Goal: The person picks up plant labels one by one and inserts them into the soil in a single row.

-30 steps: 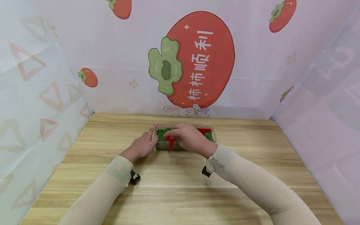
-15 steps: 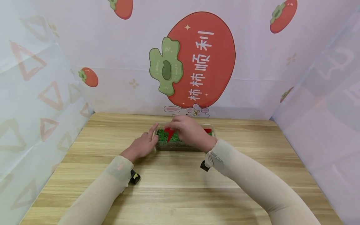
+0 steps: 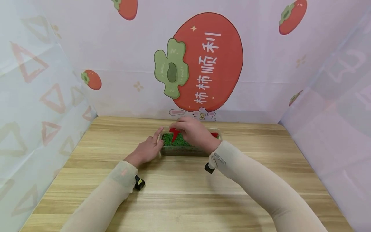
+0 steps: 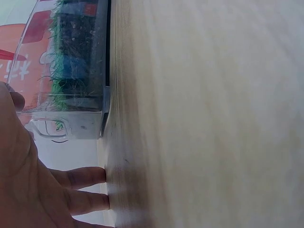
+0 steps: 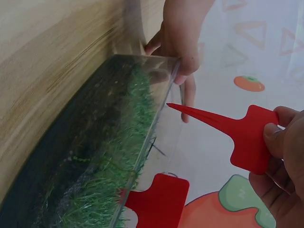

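My right hand pinches a red T-shaped plant label between thumb and fingers. The label's pointed end is directed downward, over the left part of a clear plastic box. In the right wrist view the tip shows apart from the grass. Green grass grows in dark soil inside the box. A second red plant label stands in the grass towards the right, partly hidden by my right hand in the head view. My left hand touches the box's left end with thumb and forefinger; its other fingers reach the tabletop.
The box stands near the back of a wooden table. Behind it hangs a printed cloth with persimmons and a rabbit, and similar cloth closes off both sides. Each wrist carries a black camera.
My right hand has risen and moved back with the red plant label, from in front of the box's near wall to above the grass. My left hand has stayed in place.
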`<state>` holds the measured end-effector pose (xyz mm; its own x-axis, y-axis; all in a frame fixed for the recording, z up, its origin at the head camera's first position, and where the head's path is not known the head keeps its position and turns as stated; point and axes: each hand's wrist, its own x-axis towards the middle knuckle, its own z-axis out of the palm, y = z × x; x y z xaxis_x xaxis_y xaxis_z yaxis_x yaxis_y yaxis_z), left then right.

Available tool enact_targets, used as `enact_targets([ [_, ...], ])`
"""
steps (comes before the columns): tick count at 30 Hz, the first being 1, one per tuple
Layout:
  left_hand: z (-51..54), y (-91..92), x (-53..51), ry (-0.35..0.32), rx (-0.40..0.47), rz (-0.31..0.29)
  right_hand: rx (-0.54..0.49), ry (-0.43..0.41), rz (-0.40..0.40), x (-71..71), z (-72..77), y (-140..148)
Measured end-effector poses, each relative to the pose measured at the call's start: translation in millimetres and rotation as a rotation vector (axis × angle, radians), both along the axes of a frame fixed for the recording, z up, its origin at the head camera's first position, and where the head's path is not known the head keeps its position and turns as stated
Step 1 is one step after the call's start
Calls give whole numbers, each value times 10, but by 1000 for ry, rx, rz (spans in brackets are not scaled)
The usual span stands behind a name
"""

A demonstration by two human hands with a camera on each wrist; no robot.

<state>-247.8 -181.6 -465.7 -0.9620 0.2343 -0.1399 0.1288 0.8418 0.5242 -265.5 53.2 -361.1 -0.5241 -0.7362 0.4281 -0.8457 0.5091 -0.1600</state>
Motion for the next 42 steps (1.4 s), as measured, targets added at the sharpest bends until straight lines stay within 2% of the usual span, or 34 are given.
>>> enact_targets([
  [8,-14,0,3,0,1,14,52,16,-28,-132,-144,-58],
  [17,-29,3,-5,-1,5,9,125,-47,-71,-194,-239,-137],
  [42,7,8,6,7,-8,17,241,-87,-92,-283,-355,-246],
])
